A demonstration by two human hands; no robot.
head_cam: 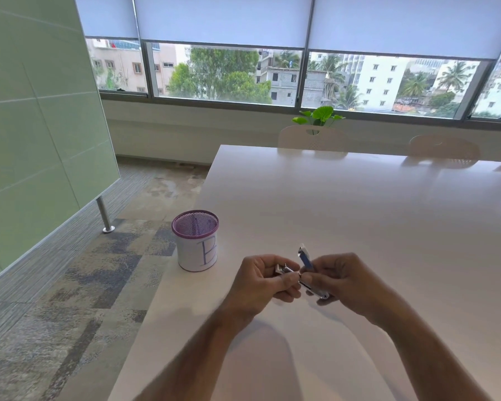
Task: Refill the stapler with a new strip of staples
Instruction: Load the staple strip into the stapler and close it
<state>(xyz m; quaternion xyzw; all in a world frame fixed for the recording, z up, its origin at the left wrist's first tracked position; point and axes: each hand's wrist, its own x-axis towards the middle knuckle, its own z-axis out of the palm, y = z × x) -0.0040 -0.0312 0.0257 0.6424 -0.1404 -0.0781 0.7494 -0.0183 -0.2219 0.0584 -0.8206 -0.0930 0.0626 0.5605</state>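
A small blue and silver stapler [306, 260] is held above the white table [359, 212], its blue top cover swung up and open. My right hand [343, 280] grips the stapler's body from the right, fingers curled round it. My left hand [261, 280] pinches the metal front end of the stapler's tray, or a strip of staples [285, 269] at it; which one I cannot tell. Both hands hover close together over the table's near left part.
A purple mesh cup [195, 241] wrapped in white paper marked "B" stands at the table's left edge, just left of my hands. Cream chairs [313, 137] line the far side. A green glass board [41, 111] stands on the left over carpet.
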